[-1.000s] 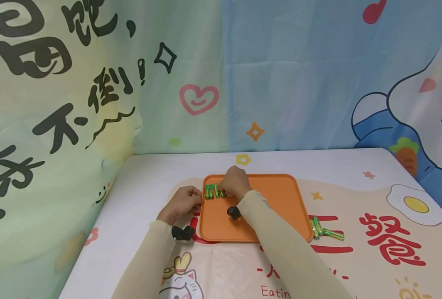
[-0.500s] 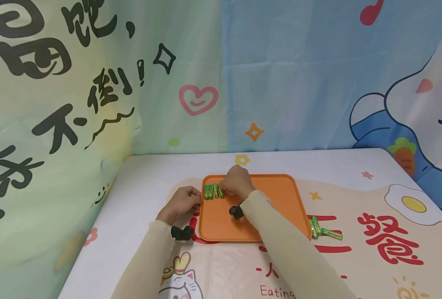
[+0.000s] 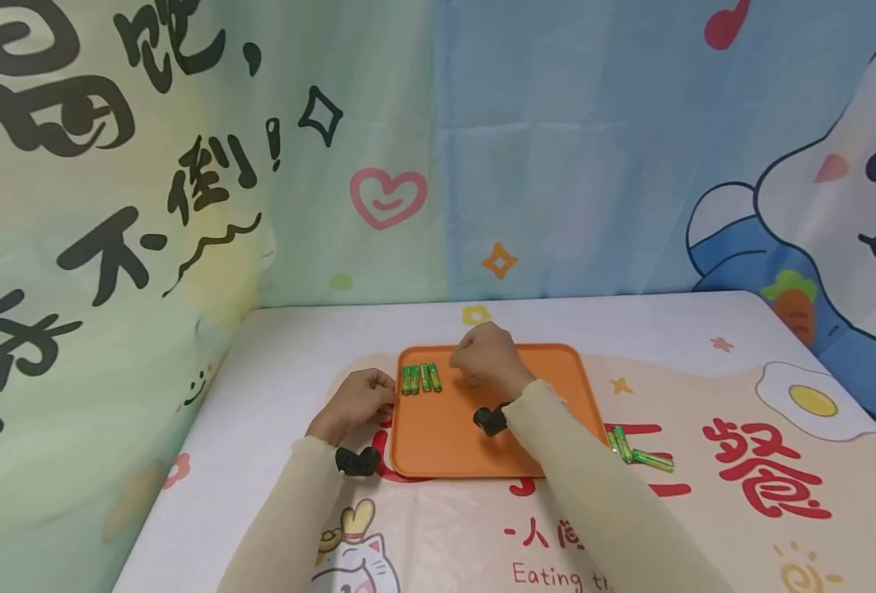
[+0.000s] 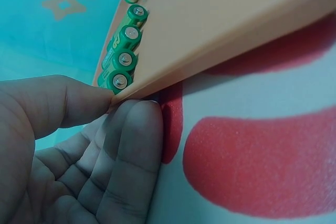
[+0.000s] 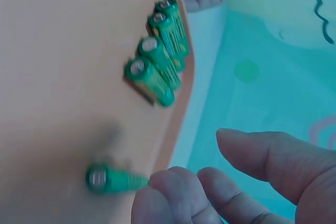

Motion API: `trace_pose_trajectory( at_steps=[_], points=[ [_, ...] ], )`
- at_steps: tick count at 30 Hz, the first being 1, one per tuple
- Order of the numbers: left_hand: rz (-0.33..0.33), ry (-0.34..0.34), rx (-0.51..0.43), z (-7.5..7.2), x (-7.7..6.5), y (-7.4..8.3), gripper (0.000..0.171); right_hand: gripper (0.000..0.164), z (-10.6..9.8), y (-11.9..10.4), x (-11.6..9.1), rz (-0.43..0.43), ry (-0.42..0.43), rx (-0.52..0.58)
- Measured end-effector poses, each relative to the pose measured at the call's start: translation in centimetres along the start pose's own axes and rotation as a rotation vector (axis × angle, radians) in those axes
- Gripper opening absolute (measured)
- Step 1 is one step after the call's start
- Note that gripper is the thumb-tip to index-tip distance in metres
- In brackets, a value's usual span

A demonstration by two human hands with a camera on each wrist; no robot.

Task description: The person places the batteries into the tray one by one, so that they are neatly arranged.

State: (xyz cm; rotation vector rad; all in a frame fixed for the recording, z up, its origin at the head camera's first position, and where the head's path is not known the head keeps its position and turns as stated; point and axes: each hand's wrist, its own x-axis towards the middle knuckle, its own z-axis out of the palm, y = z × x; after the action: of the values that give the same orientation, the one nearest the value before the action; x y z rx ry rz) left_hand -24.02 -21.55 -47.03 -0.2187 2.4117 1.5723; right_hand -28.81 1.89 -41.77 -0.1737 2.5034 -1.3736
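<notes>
On the orange tray (image 3: 468, 445), several green batteries (image 3: 421, 379) lie side by side near the left rim. My left hand (image 3: 358, 403) pinches that rim between thumb and fingers, close to the batteries (image 4: 119, 81) in the left wrist view. Over the tray's far part, my right hand (image 3: 493, 358) hovers to the right of the row. The right wrist view shows its thumb spread away from the fingers. Another battery (image 5: 107, 178) lies there by the fingertips, its far end hidden behind them; from the head it is hidden by the hand.
More green batteries (image 3: 649, 459) lie on the printed tablecloth (image 3: 742, 412) right of the tray, partly covered by the right sleeve (image 3: 616, 486). A cartoon-printed curtain (image 3: 556, 165) hangs behind the table. Black wrist cameras (image 3: 356, 461) sit on both wrists.
My right hand has drawn back to the right from the battery row, uncovering its rightmost battery. The left hand keeps its hold on the tray; the head view has shifted slightly.
</notes>
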Motion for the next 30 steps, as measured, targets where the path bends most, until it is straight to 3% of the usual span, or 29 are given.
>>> trace_pose_trajectory(
  at_steps=[5,10,21,30],
  points=[
    [-0.005,-0.023,0.002,0.3,0.0,0.1,0.015,0.034,-3.0,1.5,-1.7,0.001,0.035,-0.018],
    [-0.015,-0.03,0.021,0.2,-0.3,0.4,0.015,0.012,-6.6,3.3,-3.4,0.037,0.054,-0.038],
    [-0.018,-0.043,0.057,-0.1,-0.5,0.7,0.02,0.03,-13.3,7.9,-7.0,0.185,0.098,-0.096],
    [-0.019,-0.061,0.063,0.3,-0.6,0.9,0.021,0.026,-15.8,12.2,-10.4,0.284,0.063,-0.173]
  ],
)
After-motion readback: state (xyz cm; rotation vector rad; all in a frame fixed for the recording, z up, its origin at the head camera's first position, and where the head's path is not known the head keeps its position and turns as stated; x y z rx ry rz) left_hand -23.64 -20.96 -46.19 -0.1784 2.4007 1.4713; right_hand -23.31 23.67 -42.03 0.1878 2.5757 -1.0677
